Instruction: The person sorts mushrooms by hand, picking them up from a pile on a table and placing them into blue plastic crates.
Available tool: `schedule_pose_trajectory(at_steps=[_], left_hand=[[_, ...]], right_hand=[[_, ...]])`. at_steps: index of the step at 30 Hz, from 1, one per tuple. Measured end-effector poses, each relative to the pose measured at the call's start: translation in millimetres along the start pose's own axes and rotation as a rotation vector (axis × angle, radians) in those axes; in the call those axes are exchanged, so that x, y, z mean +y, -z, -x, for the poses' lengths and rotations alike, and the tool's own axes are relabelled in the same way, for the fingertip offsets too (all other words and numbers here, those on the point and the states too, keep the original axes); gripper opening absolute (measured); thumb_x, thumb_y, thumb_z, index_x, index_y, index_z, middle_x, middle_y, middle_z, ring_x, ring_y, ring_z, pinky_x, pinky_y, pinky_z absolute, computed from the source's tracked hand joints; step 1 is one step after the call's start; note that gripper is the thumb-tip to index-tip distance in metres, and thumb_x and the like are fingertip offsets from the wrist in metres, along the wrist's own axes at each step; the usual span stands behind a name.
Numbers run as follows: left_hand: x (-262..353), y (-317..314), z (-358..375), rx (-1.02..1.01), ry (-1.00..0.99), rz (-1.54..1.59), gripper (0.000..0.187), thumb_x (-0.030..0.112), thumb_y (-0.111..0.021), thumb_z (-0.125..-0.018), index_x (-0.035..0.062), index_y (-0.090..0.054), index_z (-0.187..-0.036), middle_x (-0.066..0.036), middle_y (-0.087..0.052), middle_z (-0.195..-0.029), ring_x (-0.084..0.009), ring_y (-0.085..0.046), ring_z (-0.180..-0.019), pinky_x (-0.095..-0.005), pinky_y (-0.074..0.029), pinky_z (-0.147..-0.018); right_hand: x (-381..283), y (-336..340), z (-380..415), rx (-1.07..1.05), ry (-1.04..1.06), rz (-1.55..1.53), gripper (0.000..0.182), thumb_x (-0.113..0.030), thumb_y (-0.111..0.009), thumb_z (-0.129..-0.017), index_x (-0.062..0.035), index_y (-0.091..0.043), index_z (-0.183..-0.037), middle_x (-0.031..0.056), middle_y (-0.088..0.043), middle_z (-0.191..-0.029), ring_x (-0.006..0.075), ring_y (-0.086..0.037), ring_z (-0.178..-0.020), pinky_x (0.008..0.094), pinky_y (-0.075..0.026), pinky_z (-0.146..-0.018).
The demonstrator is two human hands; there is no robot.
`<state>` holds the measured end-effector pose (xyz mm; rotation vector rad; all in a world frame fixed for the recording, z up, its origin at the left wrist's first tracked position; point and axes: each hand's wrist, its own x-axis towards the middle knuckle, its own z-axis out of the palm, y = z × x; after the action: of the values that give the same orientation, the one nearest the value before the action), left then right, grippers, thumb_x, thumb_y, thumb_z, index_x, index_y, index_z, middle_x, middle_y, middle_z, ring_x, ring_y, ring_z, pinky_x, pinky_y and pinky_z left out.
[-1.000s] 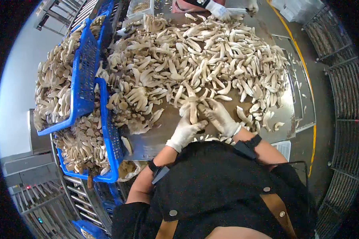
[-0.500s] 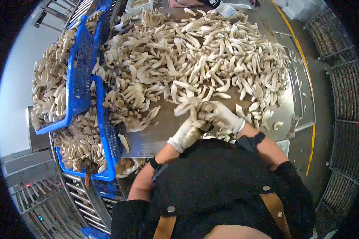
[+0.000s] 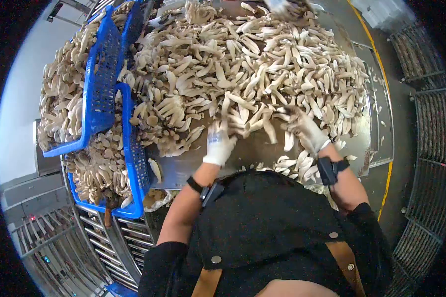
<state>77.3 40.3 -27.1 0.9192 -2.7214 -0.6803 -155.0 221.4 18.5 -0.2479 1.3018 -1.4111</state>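
King oyster mushrooms (image 3: 252, 74) lie heaped over the metal table (image 3: 203, 163). My left hand (image 3: 220, 146), in a white glove with dirty fingertips, reaches forward at the near edge of the heap, fingers apart and touching mushrooms. To its right, my right hand (image 3: 309, 132) is gloved too and somewhat blurred. Its fingers are stretched over the mushrooms, with one pale mushroom (image 3: 289, 141) just below them. Between the hands, another mushroom (image 3: 269, 129) points towards me. A small pile of mushrooms (image 3: 300, 166) sits close to my body.
Two blue crates, an upper one (image 3: 98, 84) and a lower one (image 3: 134, 173), hold mushrooms at the left. Across the table another person's gloved hand (image 3: 278, 6) is at the heap. Racks (image 3: 433, 123) stand along the right, beyond a yellow floor line (image 3: 385, 190).
My hands were together over a mushroom cluster near my body. They have separated and moved forward, left hand leftward, right hand rightward. The other person's hand has moved and is blurred.
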Motion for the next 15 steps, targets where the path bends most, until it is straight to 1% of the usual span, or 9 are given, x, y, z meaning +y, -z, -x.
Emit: schedule_pose_trajectory(at_steps=[1,4,5,6,8,9,10,13,15], left_hand=[[5,6,-10,-0.103,0.110,0.039,0.057,0.022,-0.068,-0.073,0.0011,-0.046,-0.121,-0.024,-0.052,-0.112,-0.0420,-0.050,-0.103,-0.0459,-0.041,-0.090],[1,4,-27,-0.147,0.176,0.188,0.051,0.022,-0.066,-0.074,0.0012,-0.048,-0.118,-0.023,-0.056,-0.107,-0.0403,-0.054,-0.099,-0.0429,-0.044,-0.086],[-5,-3,-23,-0.134,0.161,0.239,0.050,0.021,-0.065,-0.075,0.0013,-0.049,-0.117,-0.022,-0.057,-0.106,-0.0396,-0.055,-0.098,-0.0418,-0.045,-0.085],[-8,-11,-20,-0.226,0.174,0.501,0.047,0.020,-0.065,-0.076,0.0000,-0.050,-0.116,-0.020,-0.058,-0.107,-0.0346,-0.055,-0.099,-0.0396,-0.044,-0.086],[-7,-24,-6,-0.416,0.207,1.024,0.042,0.018,-0.064,-0.079,-0.0026,-0.051,-0.114,-0.016,-0.059,-0.107,-0.0248,-0.055,-0.100,-0.0352,-0.043,-0.089],[35,26,-9,-0.637,0.281,0.749,0.040,0.020,-0.063,-0.082,-0.0029,-0.050,-0.112,-0.009,-0.057,-0.111,-0.0180,-0.051,-0.101,-0.0323,-0.040,-0.091],[51,29,0,-0.543,0.244,1.020,0.037,0.022,-0.065,-0.083,0.0007,-0.051,-0.109,-0.007,-0.058,-0.106,-0.0165,-0.051,-0.096,-0.0312,-0.040,-0.089],[20,24,18,-0.325,0.574,1.393,0.029,0.025,-0.061,-0.086,0.0067,-0.052,-0.108,-0.003,-0.058,-0.095,-0.0141,-0.053,-0.083,-0.0295,-0.045,-0.075],[-24,14,33,-0.068,0.774,1.558,0.025,0.025,-0.058,-0.090,0.0089,-0.051,-0.108,0.000,-0.057,-0.088,-0.0112,-0.054,-0.073,-0.0238,-0.045,-0.061]], right_hand=[[0,7,2,0.161,0.136,0.634,0.051,-0.005,-0.065,-0.075,0.0007,-0.045,-0.122,0.0161,-0.052,-0.117,0.0291,-0.058,-0.103,0.0325,-0.049,-0.083],[4,-2,9,0.391,0.543,1.263,0.055,-0.011,-0.067,-0.075,0.0010,-0.044,-0.124,0.0182,-0.050,-0.118,0.0315,-0.053,-0.110,0.0352,-0.046,-0.090],[7,-14,9,0.376,0.545,1.282,0.056,-0.019,-0.068,-0.076,0.0011,-0.045,-0.123,0.0213,-0.050,-0.117,0.0317,-0.050,-0.114,0.0357,-0.042,-0.095],[1,-36,14,0.225,0.388,0.732,0.056,-0.022,-0.070,-0.076,0.0007,-0.047,-0.122,0.0216,-0.050,-0.118,0.0299,-0.050,-0.114,0.0344,-0.040,-0.097],[38,-46,-5,0.087,0.426,0.932,0.053,-0.016,-0.072,-0.076,0.0024,-0.048,-0.119,0.0173,-0.051,-0.118,0.0264,-0.053,-0.108,0.0335,-0.044,-0.092],[44,-64,-9,-0.042,0.211,0.534,0.052,-0.013,-0.072,-0.076,0.0039,-0.048,-0.119,0.0151,-0.053,-0.116,0.0252,-0.054,-0.106,0.0338,-0.045,-0.090],[45,-77,-12,-0.167,0.006,0.134,0.050,-0.010,-0.071,-0.077,0.0054,-0.048,-0.118,0.0129,-0.054,-0.114,0.0240,-0.055,-0.103,0.0340,-0.046,-0.088],[37,-48,-8,-0.112,0.330,0.397,0.041,0.001,-0.065,-0.079,0.0040,-0.047,-0.116,0.0133,-0.057,-0.103,0.0168,-0.057,-0.093,0.0252,-0.048,-0.076],[35,-31,-6,0.137,0.315,0.122,0.043,0.000,-0.067,-0.076,0.0007,-0.049,-0.115,0.0135,-0.056,-0.099,0.0178,-0.055,-0.099,0.0303,-0.047,-0.078]])
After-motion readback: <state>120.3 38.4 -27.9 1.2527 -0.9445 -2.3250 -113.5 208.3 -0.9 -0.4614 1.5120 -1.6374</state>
